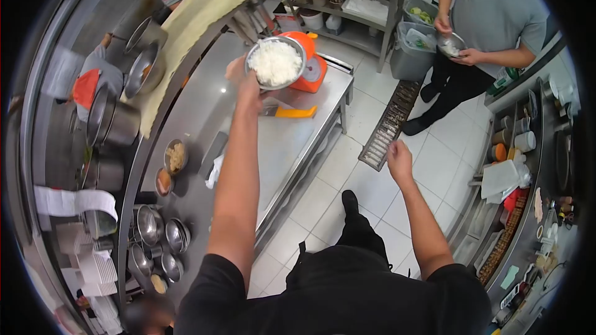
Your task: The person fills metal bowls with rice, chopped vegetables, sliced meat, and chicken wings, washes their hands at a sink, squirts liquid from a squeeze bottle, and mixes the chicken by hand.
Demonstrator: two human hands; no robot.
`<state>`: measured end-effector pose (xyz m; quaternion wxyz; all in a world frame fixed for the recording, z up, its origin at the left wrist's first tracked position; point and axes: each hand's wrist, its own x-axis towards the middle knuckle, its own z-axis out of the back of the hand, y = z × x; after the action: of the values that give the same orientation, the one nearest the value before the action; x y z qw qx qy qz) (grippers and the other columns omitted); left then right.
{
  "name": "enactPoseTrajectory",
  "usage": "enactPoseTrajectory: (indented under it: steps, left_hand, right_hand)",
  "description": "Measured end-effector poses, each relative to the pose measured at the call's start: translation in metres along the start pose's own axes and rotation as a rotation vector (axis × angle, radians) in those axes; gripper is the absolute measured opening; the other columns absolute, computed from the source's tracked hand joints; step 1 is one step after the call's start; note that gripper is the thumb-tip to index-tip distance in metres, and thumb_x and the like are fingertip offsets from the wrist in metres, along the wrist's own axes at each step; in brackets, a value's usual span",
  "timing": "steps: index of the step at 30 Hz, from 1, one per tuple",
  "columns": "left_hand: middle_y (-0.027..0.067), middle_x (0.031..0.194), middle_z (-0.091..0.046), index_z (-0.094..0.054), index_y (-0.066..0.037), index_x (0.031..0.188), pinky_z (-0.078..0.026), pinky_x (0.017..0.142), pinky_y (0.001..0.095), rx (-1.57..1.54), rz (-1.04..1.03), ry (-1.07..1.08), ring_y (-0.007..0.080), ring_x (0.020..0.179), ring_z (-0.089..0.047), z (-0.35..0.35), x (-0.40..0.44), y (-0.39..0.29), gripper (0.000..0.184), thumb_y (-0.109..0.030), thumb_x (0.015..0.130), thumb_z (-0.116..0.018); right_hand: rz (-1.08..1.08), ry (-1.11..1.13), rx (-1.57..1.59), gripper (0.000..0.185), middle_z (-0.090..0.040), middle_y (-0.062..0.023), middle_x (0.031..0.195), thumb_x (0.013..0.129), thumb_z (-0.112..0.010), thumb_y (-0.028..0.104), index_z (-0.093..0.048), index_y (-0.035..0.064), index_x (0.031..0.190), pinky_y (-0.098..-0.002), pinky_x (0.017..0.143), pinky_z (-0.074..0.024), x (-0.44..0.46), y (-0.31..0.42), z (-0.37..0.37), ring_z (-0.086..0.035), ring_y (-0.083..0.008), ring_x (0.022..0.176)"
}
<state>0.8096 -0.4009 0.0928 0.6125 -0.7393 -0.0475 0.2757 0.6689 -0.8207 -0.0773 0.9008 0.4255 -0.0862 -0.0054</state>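
Observation:
My left hand (248,90) grips a round metal bowl (302,67) heaped with white rice (275,62), held out over the steel table (273,149). Just behind the bowl is an orange kitchen scale (314,73), partly hidden by it. A tool with an orange handle (296,112) and a flat blade lies on the table below. Over the floor to the right, my right hand (399,159) hangs with its fingers curled into a fist, and nothing shows in it.
A co-worker (496,12) at upper right holds a metal bowl (451,43). A floor grate (391,124) runs near their feet beside a grey bin (413,56). Stacked metal bowls (177,236) stand at the table's near left. Shelves (366,38) stand at the back, a loaded counter on the right.

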Motion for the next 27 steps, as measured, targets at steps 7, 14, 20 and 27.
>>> enactPoseTrajectory:
  steps: [7,14,20,27]
  left_hand:
    - [0.0117,0.113,-0.069,-0.057,-0.014,0.129,-0.063,0.073,0.0451,0.293,-0.087,-0.06,0.0271,0.091,-0.072,-0.018,0.074,-0.008,0.031,-0.016,0.1,-0.048]
    - [0.0097,0.12,-0.064,-0.059,-0.018,0.13,-0.062,0.072,0.0484,0.217,0.073,-0.111,0.0289,0.099,-0.069,-0.006,0.098,-0.003,0.035,-0.013,0.097,-0.051]
    - [0.0106,0.119,-0.065,-0.054,-0.016,0.131,-0.06,0.08,0.0448,0.212,0.128,-0.132,0.0279,0.097,-0.069,-0.002,0.097,-0.004,0.033,-0.023,0.1,-0.049]
    - [0.0111,0.12,-0.063,-0.052,-0.015,0.129,-0.058,0.084,0.0459,0.175,0.127,-0.132,0.0261,0.098,-0.069,-0.008,0.077,-0.013,0.033,-0.027,0.098,-0.049]
  right_hand:
    - [-0.309,0.135,-0.181,0.012,-0.067,-0.0205,0.085,0.082,-0.057,0.001,-0.063,0.0002,0.092,-0.0445,0.075,-0.0538,-0.099,-0.182,-0.003,-0.066,-0.0373,0.081]
    - [-0.417,0.291,-0.181,0.015,-0.072,-0.021,0.089,0.086,-0.062,0.011,-0.073,0.0017,0.09,-0.0428,0.077,-0.0559,-0.104,-0.221,-0.024,-0.07,-0.0369,0.085]
    - [-0.414,0.298,-0.205,0.018,-0.072,-0.0205,0.085,0.088,-0.06,0.014,-0.073,0.0028,0.088,-0.0457,0.076,-0.0559,-0.075,-0.198,-0.035,-0.07,-0.0389,0.081]
    - [-0.42,0.322,-0.18,0.016,-0.071,-0.023,0.086,0.088,-0.062,0.014,-0.073,0.0018,0.089,-0.0449,0.075,-0.056,-0.061,-0.172,-0.047,-0.07,-0.039,0.083]
